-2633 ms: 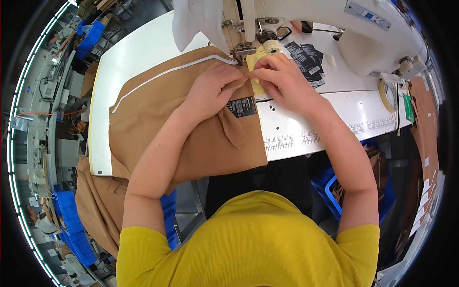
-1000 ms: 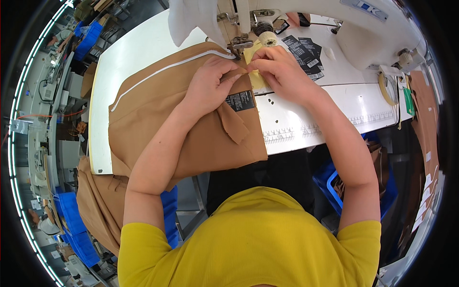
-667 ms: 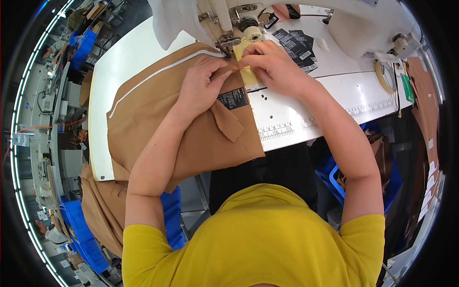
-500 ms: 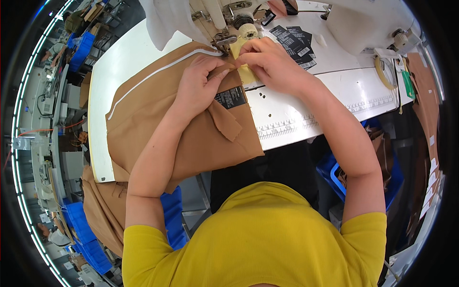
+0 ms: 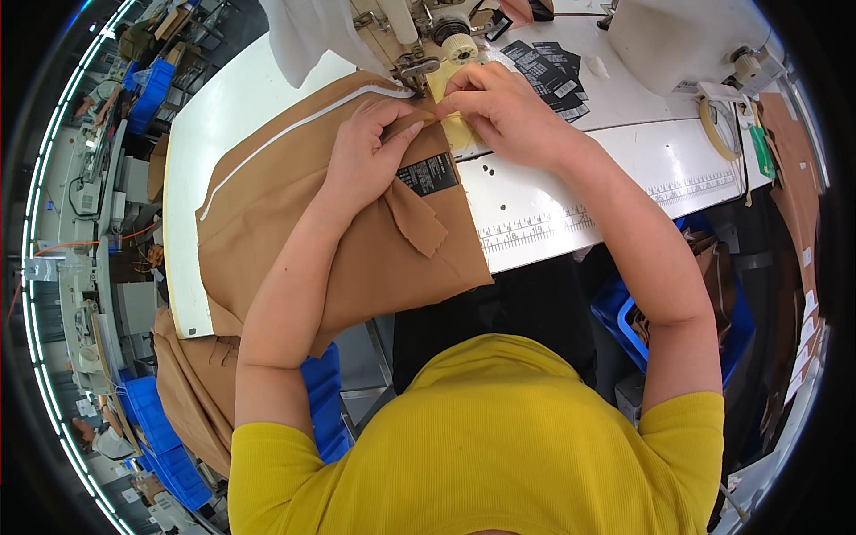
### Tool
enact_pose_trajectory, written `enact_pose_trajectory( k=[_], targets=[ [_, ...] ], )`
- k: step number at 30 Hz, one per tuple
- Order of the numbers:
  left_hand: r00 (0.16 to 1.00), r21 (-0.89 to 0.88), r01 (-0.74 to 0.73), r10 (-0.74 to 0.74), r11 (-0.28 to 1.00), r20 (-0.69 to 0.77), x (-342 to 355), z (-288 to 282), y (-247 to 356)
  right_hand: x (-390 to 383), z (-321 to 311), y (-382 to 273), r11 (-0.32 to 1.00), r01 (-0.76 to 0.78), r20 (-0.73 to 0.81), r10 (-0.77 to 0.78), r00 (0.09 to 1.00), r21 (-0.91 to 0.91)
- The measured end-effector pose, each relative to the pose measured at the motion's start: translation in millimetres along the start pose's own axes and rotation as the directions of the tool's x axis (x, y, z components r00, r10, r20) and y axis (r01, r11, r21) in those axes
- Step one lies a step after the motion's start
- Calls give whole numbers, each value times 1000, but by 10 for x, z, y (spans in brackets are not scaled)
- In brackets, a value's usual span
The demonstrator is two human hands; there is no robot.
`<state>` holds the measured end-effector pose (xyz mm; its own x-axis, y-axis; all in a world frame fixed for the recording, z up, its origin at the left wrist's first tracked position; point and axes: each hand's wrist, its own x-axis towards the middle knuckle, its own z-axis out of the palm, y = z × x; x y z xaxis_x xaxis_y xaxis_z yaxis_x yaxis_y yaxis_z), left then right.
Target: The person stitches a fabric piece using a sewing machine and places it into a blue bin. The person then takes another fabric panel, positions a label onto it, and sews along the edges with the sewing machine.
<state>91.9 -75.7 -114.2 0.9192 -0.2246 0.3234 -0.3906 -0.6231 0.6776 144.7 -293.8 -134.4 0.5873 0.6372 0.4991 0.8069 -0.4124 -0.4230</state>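
Observation:
A brown fabric piece (image 5: 267, 232) lies spread over the white sewing table, with a white strip (image 5: 285, 134) running along its far side. My left hand (image 5: 367, 153) rests on it, thumb and fingers closed on a fold of the cloth. Opposite, my right hand (image 5: 499, 109) pinches the edge of the same fabric close to the sewing machine's presser foot (image 5: 417, 68). A black printed label (image 5: 428, 175) lies on the brown cloth just below the left hand's fingers, and a loose flap (image 5: 417, 223) of cloth hangs beside it. The exact pinch point is partly hidden by my fingers.
Several black labels (image 5: 548, 76) lie right of the machine on the white table (image 5: 615, 165), which has a ruler (image 5: 535, 230) along its front. Yellow tape (image 5: 713, 129) hangs at the right. A blue bin (image 5: 615, 325) stands below; more brown cloth (image 5: 192, 392) hangs lower left.
Both hands keep hold of the fabric near the presser foot with almost the same grip. The view has shifted slightly; little else differs.

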Motion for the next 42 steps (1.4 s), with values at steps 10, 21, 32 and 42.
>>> enact_pose_trajectory(
  k=[10, 21, 32, 42],
  targets=[
    [1000, -29, 30, -30, 999, 0, 10, 22, -39, 16, 3, 41, 1000, -6, 8, 6, 1000, -7],
    [999, -40, 17, -15, 999, 45, -2, -2, -82, 4, 11, 13, 1000, -3, -2, 3, 1000, -7],
    [989, 101, -140, 135, 985, 53, 22, -38, -12, 33, 3, 62, 999, 49, -26, -49, 998, -5],
    [912, 310, -408, 401, 859, 90, -108, -34, 33, -58, -120, -168, 987, 57, 71, -47, 996, -151]
  ],
)
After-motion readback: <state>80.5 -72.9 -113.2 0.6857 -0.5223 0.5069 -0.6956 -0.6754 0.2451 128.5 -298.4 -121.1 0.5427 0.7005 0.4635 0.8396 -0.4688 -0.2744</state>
